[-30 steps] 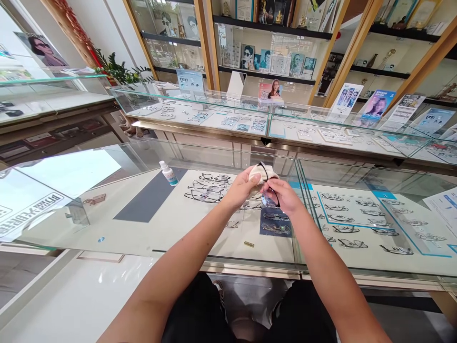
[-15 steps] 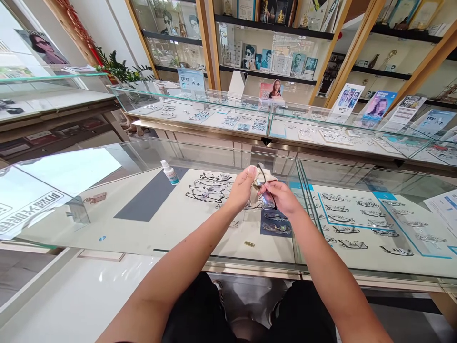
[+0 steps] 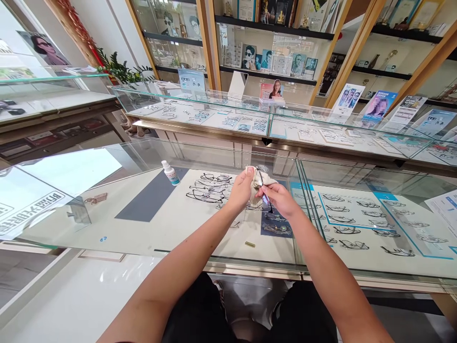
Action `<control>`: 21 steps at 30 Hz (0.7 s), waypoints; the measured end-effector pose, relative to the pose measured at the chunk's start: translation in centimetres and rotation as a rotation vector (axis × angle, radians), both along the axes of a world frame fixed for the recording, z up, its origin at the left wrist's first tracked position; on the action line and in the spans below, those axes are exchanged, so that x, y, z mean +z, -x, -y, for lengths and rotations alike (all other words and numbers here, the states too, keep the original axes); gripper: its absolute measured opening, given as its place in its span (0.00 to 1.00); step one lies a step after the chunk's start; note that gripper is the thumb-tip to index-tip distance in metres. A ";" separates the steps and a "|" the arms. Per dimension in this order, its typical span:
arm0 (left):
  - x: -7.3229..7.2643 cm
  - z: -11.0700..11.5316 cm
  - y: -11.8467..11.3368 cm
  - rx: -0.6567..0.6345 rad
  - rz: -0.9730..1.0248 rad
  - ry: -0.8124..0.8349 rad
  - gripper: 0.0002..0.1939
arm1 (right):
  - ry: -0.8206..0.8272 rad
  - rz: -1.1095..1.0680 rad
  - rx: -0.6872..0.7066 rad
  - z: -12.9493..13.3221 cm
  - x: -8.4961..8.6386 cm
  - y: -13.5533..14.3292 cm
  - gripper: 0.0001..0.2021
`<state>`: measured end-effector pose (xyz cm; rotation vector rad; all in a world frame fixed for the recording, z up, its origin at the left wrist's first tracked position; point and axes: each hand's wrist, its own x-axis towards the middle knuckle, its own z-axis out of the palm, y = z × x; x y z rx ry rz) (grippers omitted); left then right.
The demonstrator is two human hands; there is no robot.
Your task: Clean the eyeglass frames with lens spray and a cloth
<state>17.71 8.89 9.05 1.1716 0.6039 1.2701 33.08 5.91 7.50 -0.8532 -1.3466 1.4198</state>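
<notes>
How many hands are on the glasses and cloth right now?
2: the left hand grips the pale cloth bunched against the glasses; the right hand, beside it, holds the glasses. Some fingers are hidden, but no other hand shows.

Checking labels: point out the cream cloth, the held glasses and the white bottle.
Cream cloth (image 3: 267, 178): head view, on its folded part right of the left hand's fingers (image 3: 246, 177).
Held glasses (image 3: 265, 198): head view, on the lower lens.
White bottle (image 3: 172, 174): head view, mid-body.

No surely legible wording: boxed dark characters (image 3: 32, 212) on bright glass (image 3: 80, 167), tiny print (image 3: 174, 180) on the bottle (image 3: 167, 169).
</notes>
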 end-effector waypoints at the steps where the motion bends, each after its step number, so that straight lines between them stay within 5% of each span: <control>1: 0.1 -0.2 0.1 -0.002 0.021 0.028 0.33 | -0.011 -0.018 -0.018 0.0 0.3 -0.3 0.22; 6: 0.3 -1.1 0.6 0.048 0.074 0.110 0.35 | -0.094 -0.188 -0.210 0.2 2.1 -2.1 0.18; 10: 0.2 -0.4 0.6 -0.055 -0.033 0.102 0.35 | -0.175 -0.243 -0.354 0.3 2.9 -2.4 0.18; 21: 0.7 2.2 -0.2 -0.330 -0.175 0.054 0.31 | -0.173 -0.228 -0.329 -0.2 1.5 -1.8 0.15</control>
